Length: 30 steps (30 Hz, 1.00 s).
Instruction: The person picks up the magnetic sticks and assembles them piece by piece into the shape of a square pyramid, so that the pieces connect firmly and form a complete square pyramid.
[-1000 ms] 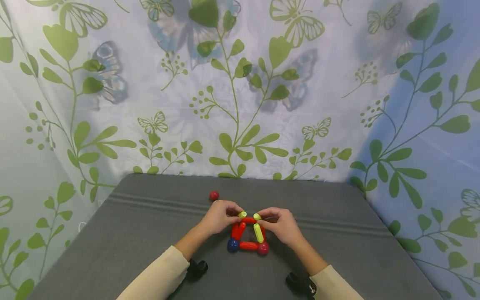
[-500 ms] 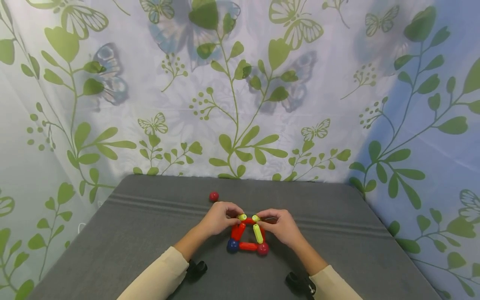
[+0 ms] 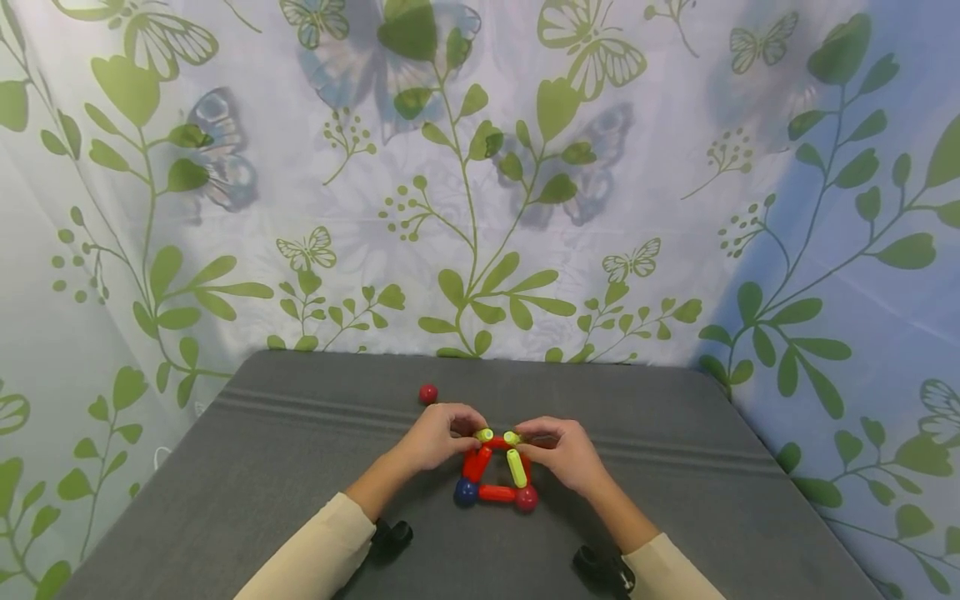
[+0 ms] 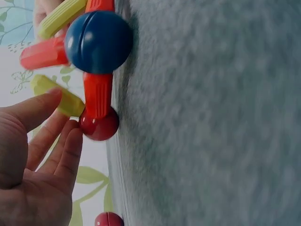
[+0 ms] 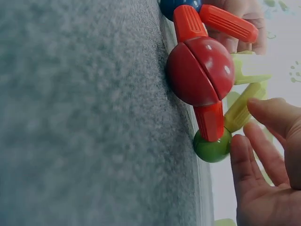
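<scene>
A frame of red rods [image 3: 497,493] joined by balls lies on the grey cloth. Its near corners are a blue ball [image 4: 99,42] and a red ball [image 5: 201,70]; the far ones are another red ball [image 4: 99,125] and a green ball [image 5: 212,145]. My left hand [image 3: 438,435] pinches a yellow rod [image 4: 57,95] that rises from the far red ball. On the far right, my right hand [image 3: 561,450] pinches a second yellow rod [image 5: 243,107] on the green ball. A slanting red rod [image 4: 44,53] stands on the blue ball, and a yellow rod [image 3: 517,468] on the near red one.
A loose red ball [image 3: 428,393] lies beyond my left hand. Grey cloth [image 3: 300,467] covers the table, which ends at a leaf-patterned curtain [image 3: 480,250]. Black straps [image 3: 390,540] sit below both wrists.
The tops of the two pinched yellow rods have shifted very slightly toward me. Both hands keep their pinch, and the frame stays in place.
</scene>
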Tool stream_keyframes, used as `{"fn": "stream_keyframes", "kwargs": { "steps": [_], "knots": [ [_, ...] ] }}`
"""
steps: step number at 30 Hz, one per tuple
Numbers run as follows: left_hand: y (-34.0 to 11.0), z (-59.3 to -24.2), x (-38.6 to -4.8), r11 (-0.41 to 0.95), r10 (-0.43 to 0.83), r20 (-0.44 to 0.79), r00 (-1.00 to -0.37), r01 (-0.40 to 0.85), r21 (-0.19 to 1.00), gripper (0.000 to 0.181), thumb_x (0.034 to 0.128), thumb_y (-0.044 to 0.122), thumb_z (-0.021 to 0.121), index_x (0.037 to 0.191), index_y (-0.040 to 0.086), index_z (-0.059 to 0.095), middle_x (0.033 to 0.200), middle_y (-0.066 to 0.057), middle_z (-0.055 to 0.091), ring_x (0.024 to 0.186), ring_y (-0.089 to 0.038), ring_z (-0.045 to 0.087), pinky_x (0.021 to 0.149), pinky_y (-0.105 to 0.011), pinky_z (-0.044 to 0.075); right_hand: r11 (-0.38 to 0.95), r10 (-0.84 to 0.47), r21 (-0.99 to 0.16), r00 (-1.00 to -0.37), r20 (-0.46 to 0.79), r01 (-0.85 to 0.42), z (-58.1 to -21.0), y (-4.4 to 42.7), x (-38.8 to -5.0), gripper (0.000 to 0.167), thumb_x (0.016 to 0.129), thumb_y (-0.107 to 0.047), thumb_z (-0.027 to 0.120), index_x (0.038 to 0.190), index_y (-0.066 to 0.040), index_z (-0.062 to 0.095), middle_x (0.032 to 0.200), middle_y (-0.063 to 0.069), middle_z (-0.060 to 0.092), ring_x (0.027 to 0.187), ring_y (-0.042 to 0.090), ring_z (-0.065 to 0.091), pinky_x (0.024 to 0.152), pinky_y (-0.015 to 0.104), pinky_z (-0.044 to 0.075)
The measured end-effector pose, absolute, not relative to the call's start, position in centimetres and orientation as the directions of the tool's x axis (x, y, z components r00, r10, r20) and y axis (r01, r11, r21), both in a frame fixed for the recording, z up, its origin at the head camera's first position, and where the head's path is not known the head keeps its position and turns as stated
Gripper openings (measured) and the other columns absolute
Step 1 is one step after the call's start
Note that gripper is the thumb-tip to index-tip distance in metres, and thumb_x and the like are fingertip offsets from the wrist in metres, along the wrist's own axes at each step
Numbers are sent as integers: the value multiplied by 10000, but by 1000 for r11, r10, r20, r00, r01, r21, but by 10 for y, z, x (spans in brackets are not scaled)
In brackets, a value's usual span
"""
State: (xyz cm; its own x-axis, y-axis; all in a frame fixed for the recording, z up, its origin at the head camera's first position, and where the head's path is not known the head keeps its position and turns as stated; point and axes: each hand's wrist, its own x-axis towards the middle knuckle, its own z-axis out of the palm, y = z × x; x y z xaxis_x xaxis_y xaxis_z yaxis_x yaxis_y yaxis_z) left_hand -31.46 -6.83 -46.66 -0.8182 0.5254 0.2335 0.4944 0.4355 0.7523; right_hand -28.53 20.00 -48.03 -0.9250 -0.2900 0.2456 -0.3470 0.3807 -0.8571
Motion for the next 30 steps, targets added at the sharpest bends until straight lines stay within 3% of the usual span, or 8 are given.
{"fn": "stream_keyframes", "kwargs": {
  "steps": [5, 12, 16, 23, 30],
  "knots": [
    [-84, -469, -324, 458, 474, 252, -843, 481, 748, 226, 902, 95, 784, 1118, 63, 728, 1095, -105, 741, 993, -213, 703, 918, -414, 587, 431, -221, -861, -957, 189, -270, -482, 207, -276, 239, 865, -195, 832, 1090, -129, 781, 1088, 58, 772, 972, 193, 733, 819, 221, 579],
    [-110, -473, -350, 555, 291, 319, -902, 431, 712, 163, 931, 105, 751, 1088, 62, 741, 1024, -26, 728, 937, -179, 674, 869, -402, 568, 417, -209, -899, -977, 48, -134, -481, 215, -261, 311, 841, -184, 851, 1115, -67, 764, 1083, 111, 770, 942, 180, 704, 779, 236, 568],
    [-120, -474, -362, 583, 229, 324, -918, 396, 709, 148, 919, 101, 763, 1065, 85, 749, 1042, -64, 695, 966, -239, 670, 893, -439, 562, 395, -237, -915, -972, -14, -83, -480, 218, -253, 371, 822, -194, 868, 1143, -49, 753, 1097, 127, 756, 935, 193, 684, 759, 256, 568],
    [-129, -481, -378, 597, 181, 236, -955, 297, 745, 281, 923, 165, 769, 1188, 87, 717, 1207, -165, 614, 1137, -368, 604, 985, -555, 499, 415, -272, -906, -962, -35, -85, -479, 214, -242, 367, 805, -206, 880, 1114, -52, 756, 1055, 125, 755, 908, 192, 675, 738, 271, 564],
    [-131, -484, -383, 604, 184, 148, -972, 231, 763, 337, 915, 169, 776, 1235, 91, 705, 1230, -162, 626, 1107, -331, 621, 913, -512, 533, 445, -285, -893, -956, -67, -70, -479, 213, -231, 367, 794, -207, 887, 1102, -56, 756, 1026, 72, 756, 865, 181, 676, 710, 283, 563]
  ]
}}
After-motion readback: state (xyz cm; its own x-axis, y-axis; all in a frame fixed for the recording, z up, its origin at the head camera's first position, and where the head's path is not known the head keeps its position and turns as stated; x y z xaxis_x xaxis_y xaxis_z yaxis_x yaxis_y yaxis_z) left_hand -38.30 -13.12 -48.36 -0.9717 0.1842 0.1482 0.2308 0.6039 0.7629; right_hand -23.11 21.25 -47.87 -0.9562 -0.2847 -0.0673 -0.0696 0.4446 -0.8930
